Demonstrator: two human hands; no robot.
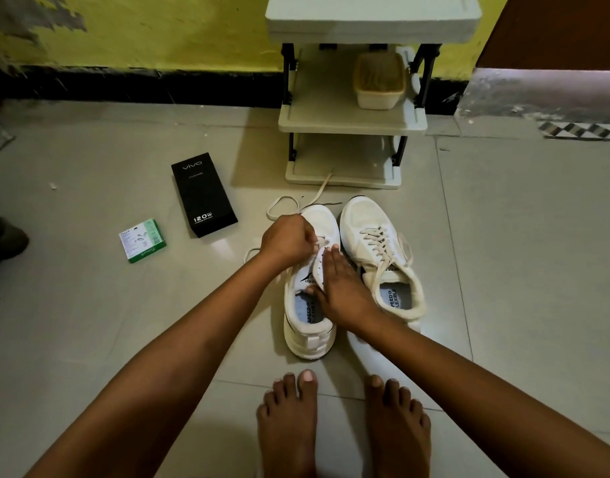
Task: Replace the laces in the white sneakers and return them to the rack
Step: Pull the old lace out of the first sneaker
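Two white sneakers stand side by side on the tiled floor in front of a white shoe rack (pixel 352 124). The right sneaker (pixel 381 257) is fully laced. The left sneaker (pixel 308 305) is only partly laced; its cream lace (pixel 283 203) trails in loops toward the rack. My left hand (pixel 287 239) pinches the lace over the eyelets near the toe. My right hand (pixel 341 288) lies flat with straight fingers on the left sneaker's tongue, pressing it down.
A black phone box (pixel 202 194) and a small green box (pixel 143 240) lie on the floor to the left. A cream basket (pixel 379 81) sits on the rack's middle shelf. My bare feet (pixel 341 426) stand just behind the sneakers. A yellow wall runs behind.
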